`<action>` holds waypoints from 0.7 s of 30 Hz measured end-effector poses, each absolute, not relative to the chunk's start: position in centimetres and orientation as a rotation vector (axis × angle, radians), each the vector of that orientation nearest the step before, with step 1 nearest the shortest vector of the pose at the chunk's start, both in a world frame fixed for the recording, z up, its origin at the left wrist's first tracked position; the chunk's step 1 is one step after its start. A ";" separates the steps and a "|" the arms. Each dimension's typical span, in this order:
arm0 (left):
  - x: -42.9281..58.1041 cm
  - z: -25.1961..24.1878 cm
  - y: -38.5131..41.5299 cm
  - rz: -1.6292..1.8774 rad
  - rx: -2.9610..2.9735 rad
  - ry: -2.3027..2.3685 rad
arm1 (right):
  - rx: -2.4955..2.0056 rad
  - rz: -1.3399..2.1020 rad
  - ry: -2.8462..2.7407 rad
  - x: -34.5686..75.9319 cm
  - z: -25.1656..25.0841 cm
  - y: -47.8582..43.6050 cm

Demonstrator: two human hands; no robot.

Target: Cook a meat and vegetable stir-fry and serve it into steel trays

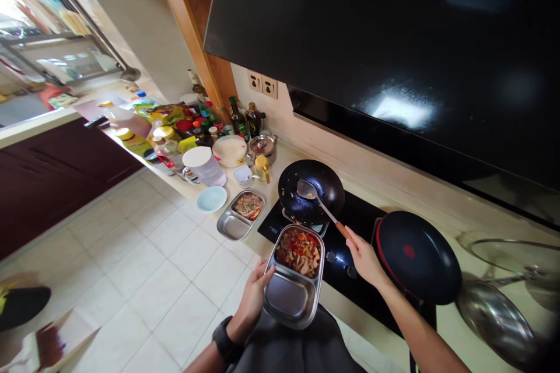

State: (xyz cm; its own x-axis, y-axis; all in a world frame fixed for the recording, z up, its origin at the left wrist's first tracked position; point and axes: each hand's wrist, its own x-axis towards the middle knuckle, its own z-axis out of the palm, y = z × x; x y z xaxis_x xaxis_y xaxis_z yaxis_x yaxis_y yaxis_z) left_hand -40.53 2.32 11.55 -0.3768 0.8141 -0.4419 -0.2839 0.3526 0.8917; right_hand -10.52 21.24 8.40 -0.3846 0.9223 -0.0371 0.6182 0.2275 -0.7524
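Observation:
My left hand [254, 293] grips the left side of a two-compartment steel food tray [286, 296], held in front of my body near the counter edge. Cooked food with red pieces [300, 250] fills its far compartment; the near one is bare metal. My right hand [359, 252] is closed around the wooden handle of a spatula [326, 210]. The spatula's metal blade is over the inside of a dark wok [291, 178], where small food bits cling. A second divided steel tray [234, 226] rests on the counter to the left, with food in its far compartment.
The wok sits on a black cooktop [273, 218]; a frying pan [422, 256] is at its right. Lids [496, 323] lie farther right. On the left are a light-blue bowl [212, 199], a water pitcher [203, 166], a yellow-topped jar [262, 169] and several bottles. A range hood [380, 29] hangs above.

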 end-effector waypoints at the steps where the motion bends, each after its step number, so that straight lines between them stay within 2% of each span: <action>1: -40.5 11.6 2.3 1.277 0.491 1.524 | -1.455 1.032 -2.064 -10.6 8.7 21.4; 5: -40.6 11.6 2.2 1.284 0.481 1.506 | -1.555 1.290 -1.897 -11.7 8.8 21.5; 12: -40.9 11.9 2.1 1.298 0.450 1.537 | -1.427 1.775 -1.330 -13.1 9.9 21.1; 21: -41.2 12.2 2.3 1.393 0.339 1.512 | -1.357 1.951 -1.048 -13.6 11.2 21.2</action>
